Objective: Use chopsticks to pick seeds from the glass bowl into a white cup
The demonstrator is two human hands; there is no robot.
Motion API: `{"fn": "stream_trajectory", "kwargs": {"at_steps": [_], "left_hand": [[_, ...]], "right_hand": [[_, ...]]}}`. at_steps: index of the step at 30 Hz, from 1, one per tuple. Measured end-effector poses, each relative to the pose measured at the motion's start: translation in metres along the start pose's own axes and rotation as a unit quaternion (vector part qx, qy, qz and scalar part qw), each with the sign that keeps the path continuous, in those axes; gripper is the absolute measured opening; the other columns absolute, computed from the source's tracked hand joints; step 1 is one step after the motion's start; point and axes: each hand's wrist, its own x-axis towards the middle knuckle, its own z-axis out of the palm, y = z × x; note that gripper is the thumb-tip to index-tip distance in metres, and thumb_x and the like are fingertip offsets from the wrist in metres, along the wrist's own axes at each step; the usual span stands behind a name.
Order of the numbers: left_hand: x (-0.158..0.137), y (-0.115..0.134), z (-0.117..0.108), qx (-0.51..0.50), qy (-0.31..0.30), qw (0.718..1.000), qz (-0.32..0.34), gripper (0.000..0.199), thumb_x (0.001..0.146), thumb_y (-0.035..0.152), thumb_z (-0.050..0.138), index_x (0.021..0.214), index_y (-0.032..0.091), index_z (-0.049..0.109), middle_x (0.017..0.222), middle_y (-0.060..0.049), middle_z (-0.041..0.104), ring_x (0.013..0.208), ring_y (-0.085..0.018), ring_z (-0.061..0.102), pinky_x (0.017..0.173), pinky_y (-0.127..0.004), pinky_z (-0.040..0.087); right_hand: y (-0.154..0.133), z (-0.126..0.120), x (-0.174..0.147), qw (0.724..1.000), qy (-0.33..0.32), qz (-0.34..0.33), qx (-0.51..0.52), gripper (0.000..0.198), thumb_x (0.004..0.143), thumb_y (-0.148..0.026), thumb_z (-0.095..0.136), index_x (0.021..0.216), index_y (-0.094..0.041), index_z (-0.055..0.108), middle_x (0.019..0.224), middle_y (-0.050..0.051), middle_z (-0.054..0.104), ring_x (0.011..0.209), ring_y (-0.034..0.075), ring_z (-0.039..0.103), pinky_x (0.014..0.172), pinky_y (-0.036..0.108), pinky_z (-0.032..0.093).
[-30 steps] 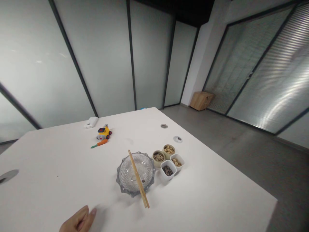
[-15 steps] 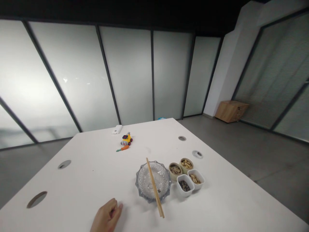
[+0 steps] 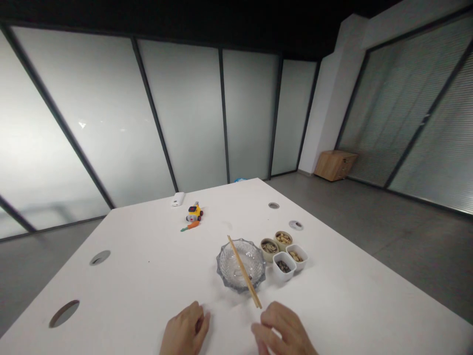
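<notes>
A faceted clear glass bowl (image 3: 222, 268) stands on the white table, and a pair of wooden chopsticks (image 3: 242, 268) lies slanted across its rim, the thicker ends jutting out over the near side. My left hand (image 3: 185, 329) rests on the table left of those ends, curled into a loose fist with nothing visible in it. Just beside the near ends is my right hand (image 3: 284, 329), fingers bent and apart, apparently not touching the chopsticks. Right of the bowl are small cups: one with dark seeds (image 3: 284, 266), one with pale nuts (image 3: 296, 256), one with striped seeds (image 3: 269, 247), one with peanuts (image 3: 284, 238).
Farther back lie a yellow toy vehicle (image 3: 194, 212), an orange-and-green screwdriver-like toy (image 3: 190, 226) and a white box-shaped device (image 3: 178, 199). Round cable holes (image 3: 64, 314) pierce the table (image 3: 121, 286). A wooden cabinet (image 3: 335, 165) stands on the floor beyond.
My right hand has come into view at the bottom, close to the chopsticks' near ends. The view has turned slightly right. My left hand stays curled.
</notes>
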Motion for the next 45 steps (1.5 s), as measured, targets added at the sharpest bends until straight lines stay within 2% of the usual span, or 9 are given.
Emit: {"fn": "stream_trajectory", "kwargs": {"at_steps": [7,13,23,28,32,34,38,41,45], "left_hand": [[0.0,-0.002,0.0,-0.019,-0.003,1.0,0.003,0.036,0.101,0.034,0.038,0.069,0.023,0.052,0.073,-0.002,0.065,0.066,-0.016,0.065,0.064,-0.027,0.039],[0.0,0.001,-0.002,-0.027,0.0,1.0,-0.011,0.035,0.1,0.033,0.039,0.07,0.023,0.053,0.074,-0.003,0.065,0.067,-0.017,0.065,0.064,-0.027,0.039],[0.0,0.003,-0.003,-0.066,0.0,0.997,-0.028,0.036,0.099,0.038,0.038,0.068,0.023,0.048,0.071,-0.002,0.061,0.065,-0.017,0.06,0.065,-0.028,0.038],[0.005,-0.001,-0.004,-0.146,0.041,0.986,-0.07,0.039,0.095,0.048,0.041,0.065,0.023,0.041,0.064,0.001,0.053,0.062,-0.017,0.054,0.064,-0.029,0.038],[0.029,0.011,-0.011,-0.274,0.054,0.954,-0.111,0.044,0.093,0.062,0.04,0.074,0.023,0.044,0.069,0.002,0.054,0.065,-0.017,0.055,0.063,-0.028,0.043],[0.047,0.025,-0.011,-0.327,0.036,0.935,-0.129,0.044,0.093,0.065,0.041,0.087,0.022,0.048,0.08,0.0,0.061,0.061,-0.014,0.055,0.058,-0.026,0.044],[0.081,0.057,-0.005,-0.403,-0.005,0.892,-0.203,0.053,0.089,0.064,0.046,0.117,0.02,0.042,0.128,-0.018,0.06,0.054,-0.01,0.058,0.037,-0.021,0.033],[0.094,0.069,0.001,-0.432,-0.009,0.876,-0.215,0.054,0.088,0.053,0.053,0.126,0.017,0.037,0.141,-0.025,0.053,0.054,-0.01,0.062,0.034,-0.021,0.033],[0.095,0.068,0.007,-0.447,-0.005,0.868,-0.217,0.053,0.09,0.043,0.054,0.131,0.016,0.035,0.144,-0.026,0.051,0.052,-0.009,0.061,0.034,-0.02,0.034]], "right_hand": [[0.069,-0.027,0.008,0.967,-0.189,0.006,-0.17,0.073,0.075,0.004,0.049,0.139,-0.029,0.06,0.12,0.009,0.068,0.104,0.024,0.062,0.095,0.042,0.051],[0.086,0.008,0.006,0.953,-0.245,0.007,-0.176,0.058,0.088,-0.012,0.065,0.142,-0.032,0.058,0.131,0.009,0.066,0.115,0.027,0.061,0.101,0.044,0.047],[0.085,0.017,0.014,0.974,-0.195,-0.027,-0.112,0.019,0.099,-0.039,0.063,0.099,-0.02,0.067,0.109,0.01,0.07,0.099,0.023,0.065,0.086,0.041,0.056],[0.074,-0.033,0.042,0.991,-0.055,-0.061,-0.104,0.042,0.108,-0.047,0.038,0.089,-0.018,0.061,0.11,0.015,0.069,0.106,0.025,0.064,0.09,0.043,0.054],[0.083,-0.076,0.045,0.99,0.013,0.018,-0.138,0.033,0.109,-0.033,0.039,0.089,-0.019,0.061,0.094,0.011,0.068,0.097,0.024,0.066,0.087,0.04,0.052],[0.093,-0.084,0.04,0.968,-0.047,0.133,-0.209,0.035,0.108,-0.029,0.04,0.083,-0.02,0.063,0.078,0.006,0.064,0.073,0.019,0.062,0.071,0.033,0.049],[0.11,-0.075,0.032,0.84,-0.215,0.384,-0.319,0.032,0.105,-0.036,0.044,0.095,-0.02,0.07,0.098,0.008,0.064,0.066,0.016,0.064,0.054,0.028,0.039],[0.116,-0.063,0.031,0.787,-0.268,0.452,-0.323,0.035,0.105,-0.042,0.044,0.101,-0.021,0.072,0.105,0.008,0.062,0.07,0.017,0.069,0.058,0.029,0.041],[0.122,-0.055,0.025,0.772,-0.308,0.472,-0.295,0.037,0.105,-0.039,0.041,0.098,-0.02,0.072,0.106,0.008,0.062,0.079,0.02,0.072,0.063,0.03,0.042]]}}
